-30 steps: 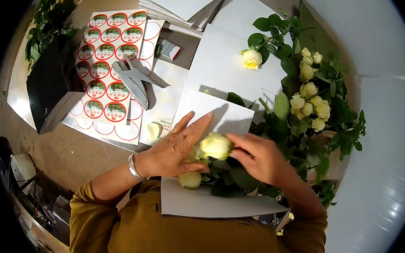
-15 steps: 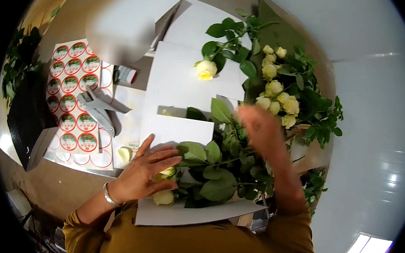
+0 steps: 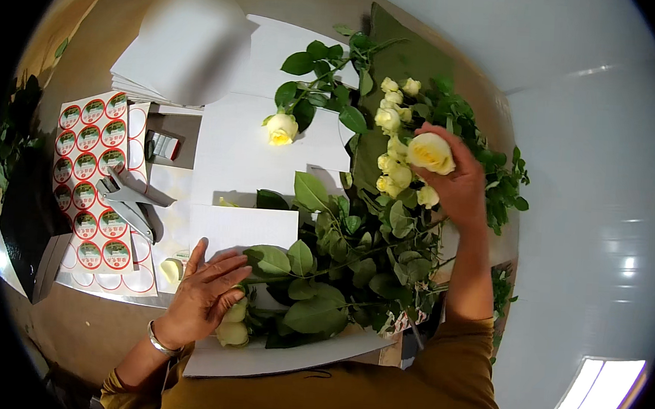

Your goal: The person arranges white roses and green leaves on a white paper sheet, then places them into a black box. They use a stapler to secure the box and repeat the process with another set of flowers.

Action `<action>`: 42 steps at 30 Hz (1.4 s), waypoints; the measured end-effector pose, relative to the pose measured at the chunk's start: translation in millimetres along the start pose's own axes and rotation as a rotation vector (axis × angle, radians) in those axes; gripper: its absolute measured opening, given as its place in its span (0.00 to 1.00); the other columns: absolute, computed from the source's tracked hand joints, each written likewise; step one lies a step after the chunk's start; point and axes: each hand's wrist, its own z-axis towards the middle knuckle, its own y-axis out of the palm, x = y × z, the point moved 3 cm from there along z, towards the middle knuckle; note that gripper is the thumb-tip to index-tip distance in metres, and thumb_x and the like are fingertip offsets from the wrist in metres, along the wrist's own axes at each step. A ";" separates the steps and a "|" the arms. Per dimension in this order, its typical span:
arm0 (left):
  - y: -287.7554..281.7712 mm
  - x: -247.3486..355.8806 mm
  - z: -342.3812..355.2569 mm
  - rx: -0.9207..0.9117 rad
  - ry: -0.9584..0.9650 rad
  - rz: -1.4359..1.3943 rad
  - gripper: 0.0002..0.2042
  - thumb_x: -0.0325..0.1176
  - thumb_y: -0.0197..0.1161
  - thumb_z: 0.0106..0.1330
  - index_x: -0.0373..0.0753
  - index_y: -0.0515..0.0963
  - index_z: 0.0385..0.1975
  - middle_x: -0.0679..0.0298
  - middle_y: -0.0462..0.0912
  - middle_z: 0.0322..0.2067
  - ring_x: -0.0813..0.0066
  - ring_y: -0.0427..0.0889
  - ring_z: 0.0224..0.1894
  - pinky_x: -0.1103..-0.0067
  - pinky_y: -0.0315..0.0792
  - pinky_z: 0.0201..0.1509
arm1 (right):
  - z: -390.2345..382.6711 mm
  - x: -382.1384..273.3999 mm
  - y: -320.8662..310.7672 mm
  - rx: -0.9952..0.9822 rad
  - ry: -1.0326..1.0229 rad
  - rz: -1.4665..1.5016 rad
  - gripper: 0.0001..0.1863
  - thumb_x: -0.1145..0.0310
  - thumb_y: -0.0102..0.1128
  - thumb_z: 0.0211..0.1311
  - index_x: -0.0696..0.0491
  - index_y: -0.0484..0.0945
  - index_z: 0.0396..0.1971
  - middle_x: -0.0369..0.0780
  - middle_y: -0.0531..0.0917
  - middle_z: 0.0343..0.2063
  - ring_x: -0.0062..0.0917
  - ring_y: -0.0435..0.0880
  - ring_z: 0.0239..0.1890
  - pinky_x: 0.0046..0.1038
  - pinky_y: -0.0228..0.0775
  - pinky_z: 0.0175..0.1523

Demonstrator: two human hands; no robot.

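Observation:
My right hand (image 3: 460,184) is closed around a pale yellow rose (image 3: 431,152), its bloom facing up between thumb and fingers, above a row of cream roses (image 3: 394,169). My left hand (image 3: 205,298), with a silver bangle at the wrist, lies with fingers stretched on the edge of a white cardboard piece (image 3: 245,228). Beside its thumb are rose heads (image 3: 233,332), partly covered by the hand. Their leafy stems (image 3: 317,312) run rightward over the cardboard. Another single yellow rose (image 3: 282,129) with leaves rests on a white sheet farther off.
At the left, sheets of round red-rimmed stickers (image 3: 89,179) carry a grey stapler (image 3: 127,206). A small box of staples (image 3: 166,147) lies beyond. A black box (image 3: 32,224) stands far left. White cardboard sheets (image 3: 160,67) are stacked at the back; a loose petal (image 3: 171,271) lies near my left hand.
My right hand, blurred over the stems before, has moved outward and now has a rose in it. My left hand keeps its place by the cardboard. The whole view has shifted.

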 end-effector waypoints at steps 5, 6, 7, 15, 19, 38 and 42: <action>2.7 0.2 4.3 0.040 0.040 0.037 0.17 0.31 0.63 0.59 0.39 0.77 0.49 0.59 0.77 0.52 0.59 0.70 0.60 0.59 0.43 0.71 | -18.8 -48.0 -96.5 0.746 -0.323 -0.034 0.21 0.81 0.55 0.60 0.61 0.67 0.54 0.39 0.78 0.45 0.24 0.77 0.46 0.25 0.71 0.53; 2.3 -1.0 2.7 0.028 0.040 0.047 0.19 0.31 0.63 0.59 0.40 0.75 0.51 0.58 0.75 0.53 0.59 0.68 0.61 0.60 0.44 0.70 | -21.7 -73.4 -87.6 0.794 -0.420 -0.130 0.20 0.81 0.55 0.60 0.60 0.68 0.53 0.40 0.77 0.46 0.26 0.77 0.47 0.26 0.71 0.53; 1.3 -1.6 0.8 0.044 0.036 0.049 0.20 0.31 0.63 0.59 0.40 0.74 0.52 0.58 0.75 0.54 0.58 0.67 0.62 0.60 0.45 0.70 | -26.7 -88.4 -75.8 0.842 -0.515 -0.223 0.19 0.81 0.56 0.60 0.60 0.70 0.52 0.41 0.77 0.47 0.28 0.77 0.47 0.26 0.71 0.53; 2.8 -13.2 -6.7 0.207 0.066 -0.078 0.48 0.30 0.70 0.54 0.34 0.40 0.68 0.46 0.50 0.67 0.53 0.52 0.69 0.66 0.49 0.70 | -64.6 -73.8 130.7 -0.450 -0.281 -0.321 0.18 0.75 0.57 0.56 0.55 0.74 0.49 0.47 0.79 0.33 0.42 0.79 0.36 0.36 0.72 0.38; 2.2 -20.5 -4.6 0.260 0.107 -0.117 0.53 0.34 0.73 0.50 0.34 0.38 0.68 0.47 0.45 0.68 0.55 0.48 0.70 0.69 0.48 0.70 | -76.8 -29.8 190.7 -0.528 -0.141 -0.043 0.17 0.75 0.59 0.55 0.57 0.75 0.47 0.48 0.80 0.36 0.44 0.80 0.37 0.36 0.72 0.41; -26.4 2.3 19.3 -0.002 0.057 -0.002 0.21 0.38 0.66 0.58 0.39 0.73 0.50 0.57 0.75 0.54 0.58 0.63 0.65 0.61 0.41 0.71 | 87.0 61.3 175.9 -0.396 -0.274 -0.581 0.36 0.90 0.48 0.48 0.48 0.63 0.60 0.49 0.70 0.54 0.41 0.70 0.56 0.35 0.64 0.60; -16.7 -12.2 17.5 0.112 -0.014 -0.102 0.11 0.36 0.64 0.60 0.39 0.79 0.41 0.58 0.80 0.47 0.60 0.67 0.63 0.60 0.42 0.71 | 91.9 25.7 156.8 -0.260 -0.389 -0.402 0.29 0.89 0.54 0.45 0.51 0.71 0.51 0.44 0.74 0.43 0.39 0.72 0.51 0.33 0.66 0.56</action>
